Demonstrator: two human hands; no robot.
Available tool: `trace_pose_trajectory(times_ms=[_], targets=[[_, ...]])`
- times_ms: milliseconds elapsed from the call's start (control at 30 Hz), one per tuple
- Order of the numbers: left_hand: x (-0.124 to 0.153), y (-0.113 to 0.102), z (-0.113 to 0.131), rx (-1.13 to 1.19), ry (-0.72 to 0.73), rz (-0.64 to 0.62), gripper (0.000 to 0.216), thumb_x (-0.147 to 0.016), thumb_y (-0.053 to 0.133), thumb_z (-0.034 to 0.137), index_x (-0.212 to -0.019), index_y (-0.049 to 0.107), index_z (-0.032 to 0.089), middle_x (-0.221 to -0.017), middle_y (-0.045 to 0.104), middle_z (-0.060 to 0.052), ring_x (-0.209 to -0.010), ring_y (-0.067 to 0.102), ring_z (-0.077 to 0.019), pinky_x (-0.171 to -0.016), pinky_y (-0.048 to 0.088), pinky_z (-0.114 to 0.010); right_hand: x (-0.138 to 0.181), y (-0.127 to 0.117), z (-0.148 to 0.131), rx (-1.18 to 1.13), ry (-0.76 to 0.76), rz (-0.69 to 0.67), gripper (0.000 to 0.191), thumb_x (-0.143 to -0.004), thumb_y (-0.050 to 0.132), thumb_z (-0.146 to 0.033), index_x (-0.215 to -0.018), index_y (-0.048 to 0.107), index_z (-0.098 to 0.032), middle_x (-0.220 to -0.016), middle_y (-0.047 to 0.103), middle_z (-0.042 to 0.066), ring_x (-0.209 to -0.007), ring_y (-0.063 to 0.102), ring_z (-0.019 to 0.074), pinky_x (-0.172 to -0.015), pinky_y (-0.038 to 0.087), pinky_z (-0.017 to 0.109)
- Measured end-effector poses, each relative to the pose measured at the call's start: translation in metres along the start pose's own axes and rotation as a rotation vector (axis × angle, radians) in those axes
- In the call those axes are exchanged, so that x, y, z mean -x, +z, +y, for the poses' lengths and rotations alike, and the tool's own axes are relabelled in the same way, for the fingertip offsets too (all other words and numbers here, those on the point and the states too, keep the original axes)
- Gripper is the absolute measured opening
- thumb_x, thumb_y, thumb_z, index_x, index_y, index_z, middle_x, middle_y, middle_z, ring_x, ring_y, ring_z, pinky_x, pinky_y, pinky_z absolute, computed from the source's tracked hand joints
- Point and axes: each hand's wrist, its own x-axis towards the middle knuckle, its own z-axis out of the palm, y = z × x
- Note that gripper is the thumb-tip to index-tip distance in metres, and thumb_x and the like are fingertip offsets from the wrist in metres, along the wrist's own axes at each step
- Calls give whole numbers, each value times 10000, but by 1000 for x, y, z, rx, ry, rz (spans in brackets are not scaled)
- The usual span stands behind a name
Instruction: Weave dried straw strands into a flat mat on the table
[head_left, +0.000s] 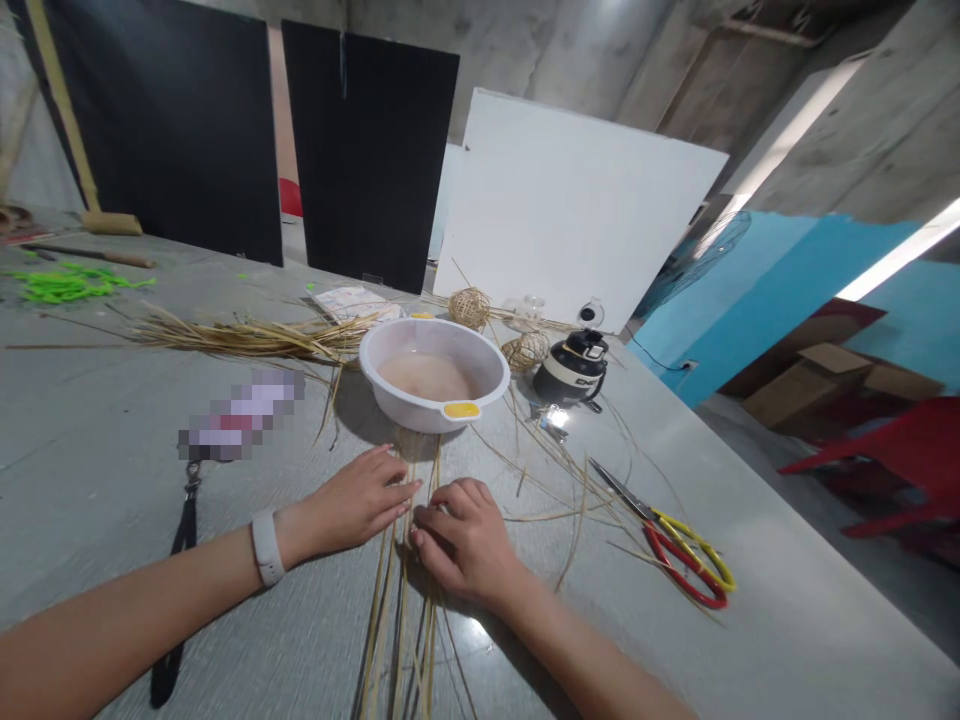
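Observation:
Long thin straw-coloured strips (382,610) run along the table from the near edge towards a white basin. My left hand (360,497), with a pale band on its wrist, lies over the strips palm down, fingers stretched out. Close beside it, my right hand (469,540) rests on the strips with its fingers loosely bent and its thumb apart from them. The undersides of both hands are hidden. Just beyond the hands stands the white basin (382,400) with yellow handle inserts and cloudy water inside.
Scissors (675,550) with red and yellow handles lie open at the right. A strip bundle (255,338), two woven balls (469,308) and a black-and-white jug (570,370) surround the basin. Left are a blurred-out item with a black strap (180,560), green pieces (67,283) and a mallet (112,222).

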Motion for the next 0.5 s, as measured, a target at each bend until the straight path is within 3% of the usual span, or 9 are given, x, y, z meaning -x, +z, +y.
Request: trace_pose_trajectory(times_ms=[300, 500], targets=[[1, -1, -1, -15, 4, -4, 300, -998, 535, 259, -1282, 625, 223, -1131, 648, -79, -1120, 599, -256, -1114, 412, -520, -1, -4, 3, 41, 23, 73, 237, -942, 545, -247, -789, 716, -186, -882, 650, 65, -848, 514, 204, -793, 380, 378], [2, 5, -3, 90, 28, -16, 340, -1051, 424, 277, -1333, 597, 201, -1465, 561, -104, -1352, 520, -227, -1140, 416, -432, -1, -3, 6, 62, 57, 75, 207, -914, 554, -250, -792, 709, -188, -842, 643, 59, -831, 515, 204, -801, 375, 384]])
